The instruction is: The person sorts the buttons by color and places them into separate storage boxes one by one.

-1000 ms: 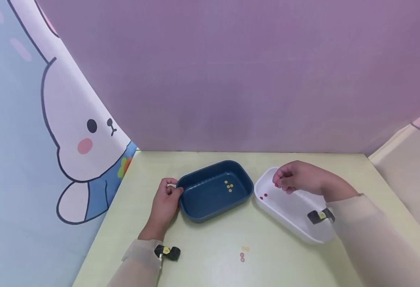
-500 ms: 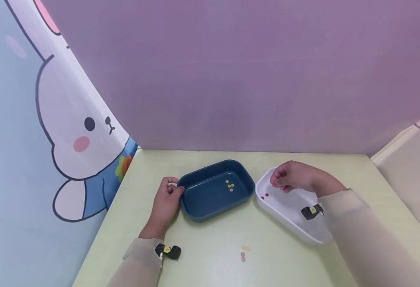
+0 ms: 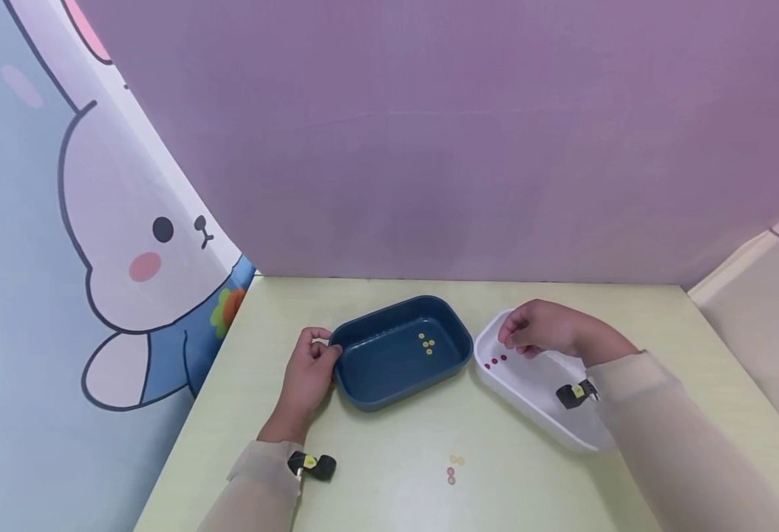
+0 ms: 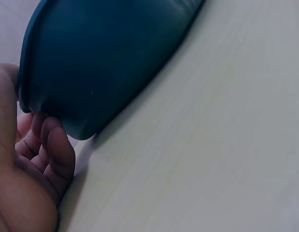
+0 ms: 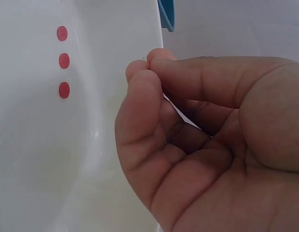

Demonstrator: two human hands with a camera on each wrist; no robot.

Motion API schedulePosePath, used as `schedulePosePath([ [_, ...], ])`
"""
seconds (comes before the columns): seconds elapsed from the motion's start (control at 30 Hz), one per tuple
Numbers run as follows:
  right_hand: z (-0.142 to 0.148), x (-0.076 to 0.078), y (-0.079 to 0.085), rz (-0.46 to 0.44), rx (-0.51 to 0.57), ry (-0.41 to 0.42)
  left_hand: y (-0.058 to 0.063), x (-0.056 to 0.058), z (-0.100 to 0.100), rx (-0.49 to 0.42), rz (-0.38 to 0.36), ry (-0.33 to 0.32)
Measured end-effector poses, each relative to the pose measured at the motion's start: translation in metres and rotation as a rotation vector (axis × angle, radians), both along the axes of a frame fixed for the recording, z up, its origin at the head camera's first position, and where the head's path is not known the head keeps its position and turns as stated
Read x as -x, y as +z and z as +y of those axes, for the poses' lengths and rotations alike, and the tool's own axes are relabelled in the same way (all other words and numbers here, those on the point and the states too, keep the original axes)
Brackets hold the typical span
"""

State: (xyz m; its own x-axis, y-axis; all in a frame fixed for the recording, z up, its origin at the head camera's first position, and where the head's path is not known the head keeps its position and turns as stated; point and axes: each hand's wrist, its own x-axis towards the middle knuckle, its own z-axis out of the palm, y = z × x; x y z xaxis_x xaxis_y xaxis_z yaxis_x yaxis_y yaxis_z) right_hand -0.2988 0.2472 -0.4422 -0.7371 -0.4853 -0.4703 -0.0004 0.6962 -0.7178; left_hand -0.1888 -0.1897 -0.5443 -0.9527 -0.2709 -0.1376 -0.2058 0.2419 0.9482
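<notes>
My left hand grips the left end of a dark blue tray, thumb over the rim and fingers curled beneath it in the left wrist view. Several small yellow buttons lie together inside that tray, toward its right end. Over the far end of a white tray is my right hand, its thumb and fingertips brought together. No button shows between those fingertips in the right wrist view. Three red buttons, the middle one among them, lie in a row on the white tray's floor.
Two pale yellow buttons and two pinkish-red buttons lie on the light table in front of the trays. The trays' near corners almost meet. A purple wall rises behind, with a rabbit-printed panel at left.
The red button held in my right fingertips has been put down in the white tray, making a row of three. My left hand and the blue tray have stayed in place.
</notes>
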Motion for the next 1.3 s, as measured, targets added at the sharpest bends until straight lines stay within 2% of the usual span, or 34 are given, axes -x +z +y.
schedulePosePath([
  [0.23,0.002,-0.006,0.005,0.030,0.010,-0.003,0.001,-0.001,0.001,-0.008,0.006,-0.007],
  [0.53,-0.004,-0.020,0.029,0.077,0.045,0.036,0.001,-0.002,0.000,-0.004,0.007,0.003],
  [0.73,-0.016,-0.045,0.047,0.179,0.019,0.084,0.003,-0.003,0.002,-0.001,0.009,0.002],
  [0.9,-0.029,-0.072,0.054,0.266,0.020,0.168,0.004,-0.004,0.003,-0.001,0.012,0.004],
  [1.1,-0.038,-0.100,0.053,0.370,0.030,0.237,0.004,-0.004,0.003,0.003,0.018,0.002],
  [1.3,-0.044,-0.118,0.041,0.362,0.059,0.235,0.004,-0.002,0.002,0.014,0.008,0.010],
])
